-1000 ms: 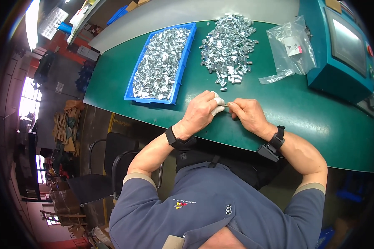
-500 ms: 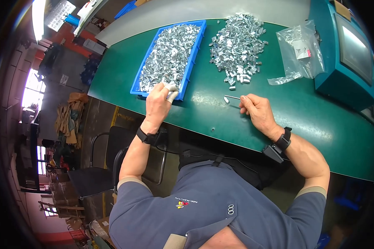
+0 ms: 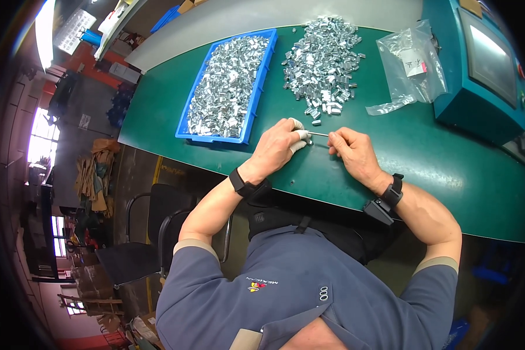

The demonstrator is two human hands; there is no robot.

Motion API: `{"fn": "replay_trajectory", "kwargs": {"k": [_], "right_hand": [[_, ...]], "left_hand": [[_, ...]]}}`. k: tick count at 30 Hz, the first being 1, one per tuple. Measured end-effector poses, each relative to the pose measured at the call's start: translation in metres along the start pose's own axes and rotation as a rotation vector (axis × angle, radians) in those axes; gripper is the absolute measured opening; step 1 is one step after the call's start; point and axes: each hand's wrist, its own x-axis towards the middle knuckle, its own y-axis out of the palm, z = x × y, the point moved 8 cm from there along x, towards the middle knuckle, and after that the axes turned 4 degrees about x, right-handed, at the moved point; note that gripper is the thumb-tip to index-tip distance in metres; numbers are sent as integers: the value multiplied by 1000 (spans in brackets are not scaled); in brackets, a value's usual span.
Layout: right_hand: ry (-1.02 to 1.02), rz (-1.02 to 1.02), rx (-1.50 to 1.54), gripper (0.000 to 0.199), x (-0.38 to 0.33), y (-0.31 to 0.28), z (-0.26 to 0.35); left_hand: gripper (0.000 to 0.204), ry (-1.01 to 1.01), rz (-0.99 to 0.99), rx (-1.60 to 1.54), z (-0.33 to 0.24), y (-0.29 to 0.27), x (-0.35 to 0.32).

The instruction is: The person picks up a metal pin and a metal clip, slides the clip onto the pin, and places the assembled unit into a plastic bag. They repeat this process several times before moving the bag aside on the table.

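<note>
My right hand (image 3: 359, 156) is closed around a thin metal rod (image 3: 318, 135) that points left. At the rod's tip, my left hand (image 3: 279, 144), with white covers on some fingertips, is pinched on a small silvery metal piece (image 3: 310, 142); the fingers partly hide it. Beyond both hands lies a loose pile of small silvery metal pieces (image 3: 324, 64) on the green tabletop (image 3: 332, 189). To the left of the pile, a blue tray (image 3: 254, 96) is filled with similar pieces.
A clear plastic bag (image 3: 396, 81) with a white label lies right of the pile. Beyond it stands a teal machine (image 3: 458, 111) with a screen. A black chair (image 3: 172, 213) is below the table's left front edge.
My left hand has moved right, from the tray's near end to the rod's tip. My right hand keeps hold of the rod and has barely shifted. The view has moved slightly.
</note>
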Motion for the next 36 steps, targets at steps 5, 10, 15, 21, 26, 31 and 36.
{"fn": "replay_trajectory", "kwargs": {"k": [5, 10, 15, 21, 26, 31, 36], "right_hand": [[-16, 34, -80, 26, 0, 3, 2], [-4, 22, -87, 25, -1, 0, 1], [-9, 27, -99, 25, -1, 2, 5], [-11, 53, -149, 24, -2, 4, 7], [-129, 55, -170, 22, -2, 6, 15], [-111, 68, -190, 23, -2, 5, 11], [-60, 125, -225, 31, -3, 8, 10]], "left_hand": [[19, -69, -44, -41, 7, -2, -7], [17, -137, -76, -134, 8, -7, -10], [18, -204, -69, -210, 16, -2, -12], [18, -84, -95, -153, -6, -11, -3], [16, -76, -87, -116, -5, -10, -2], [16, -70, -85, -124, -5, -8, -2], [18, -18, -96, -199, -19, -6, 3]]}}
